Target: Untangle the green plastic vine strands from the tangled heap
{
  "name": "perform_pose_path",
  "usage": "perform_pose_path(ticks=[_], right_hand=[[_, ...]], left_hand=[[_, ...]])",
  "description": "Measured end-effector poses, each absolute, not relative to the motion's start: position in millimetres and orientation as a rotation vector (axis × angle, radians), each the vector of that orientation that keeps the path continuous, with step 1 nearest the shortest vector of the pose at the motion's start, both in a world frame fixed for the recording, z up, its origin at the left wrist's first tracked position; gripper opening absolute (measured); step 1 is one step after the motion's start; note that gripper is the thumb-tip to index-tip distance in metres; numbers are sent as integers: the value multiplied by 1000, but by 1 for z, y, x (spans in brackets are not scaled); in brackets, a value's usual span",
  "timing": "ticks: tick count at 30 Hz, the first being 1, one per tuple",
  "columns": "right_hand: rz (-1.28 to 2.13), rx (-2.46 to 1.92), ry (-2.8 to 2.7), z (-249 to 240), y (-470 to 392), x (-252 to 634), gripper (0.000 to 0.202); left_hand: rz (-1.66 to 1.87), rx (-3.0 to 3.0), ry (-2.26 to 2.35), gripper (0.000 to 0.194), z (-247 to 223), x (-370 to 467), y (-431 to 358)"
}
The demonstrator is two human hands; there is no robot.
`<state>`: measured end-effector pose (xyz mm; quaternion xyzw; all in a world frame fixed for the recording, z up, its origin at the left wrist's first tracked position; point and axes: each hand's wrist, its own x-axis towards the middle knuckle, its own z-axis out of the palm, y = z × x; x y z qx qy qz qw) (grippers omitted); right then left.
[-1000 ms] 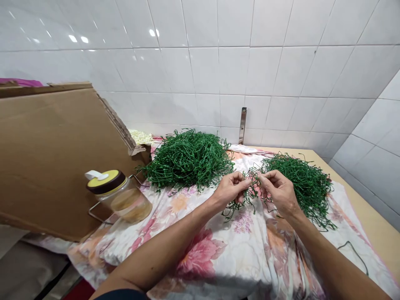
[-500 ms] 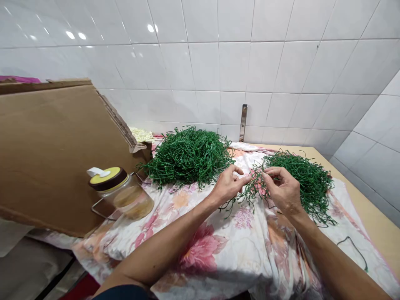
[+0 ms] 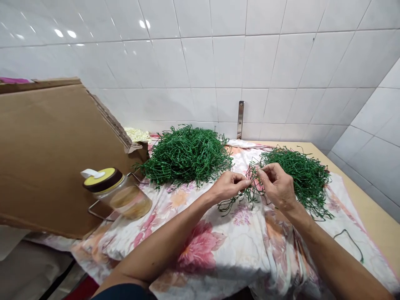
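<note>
Between two green heaps, my left hand (image 3: 230, 186) pinches thin green strands (image 3: 250, 196) with thumb and forefinger. Close on its right, my right hand (image 3: 277, 185) also has thumb and forefinger together on the strands. A small loose bunch hangs below and between the fingertips, over the flowered cloth (image 3: 231, 246). The larger heap of green strands (image 3: 190, 156) lies to the left of my hands, and a smaller heap (image 3: 300, 175) lies just behind and right of my right hand. Which single strands the fingers hold is too fine to tell.
A big cardboard box (image 3: 56, 158) stands at the left, with a jar with a yellow lid (image 3: 118, 193) leaning before it. One loose strand (image 3: 350, 239) lies at the right. A metal bracket (image 3: 240, 120) stands against the tiled wall (image 3: 200, 62).
The view has shifted slightly. My left fingers have closed in, the forefinger now down against the thumb on the strands. My right hand remains pinched beside it.
</note>
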<state>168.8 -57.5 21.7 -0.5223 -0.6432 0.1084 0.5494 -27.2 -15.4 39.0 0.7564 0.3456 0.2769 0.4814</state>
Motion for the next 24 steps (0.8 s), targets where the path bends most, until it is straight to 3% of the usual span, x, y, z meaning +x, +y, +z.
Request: perform_pose_path(ticks=[16, 24], right_hand=[[216, -1139, -1911, 27, -60, 173, 7], [-39, -1131, -1962, 36, -65, 176, 15]], left_hand=[[855, 1389, 808, 36, 28, -21, -8], [863, 1407, 811, 34, 25, -21, -9]])
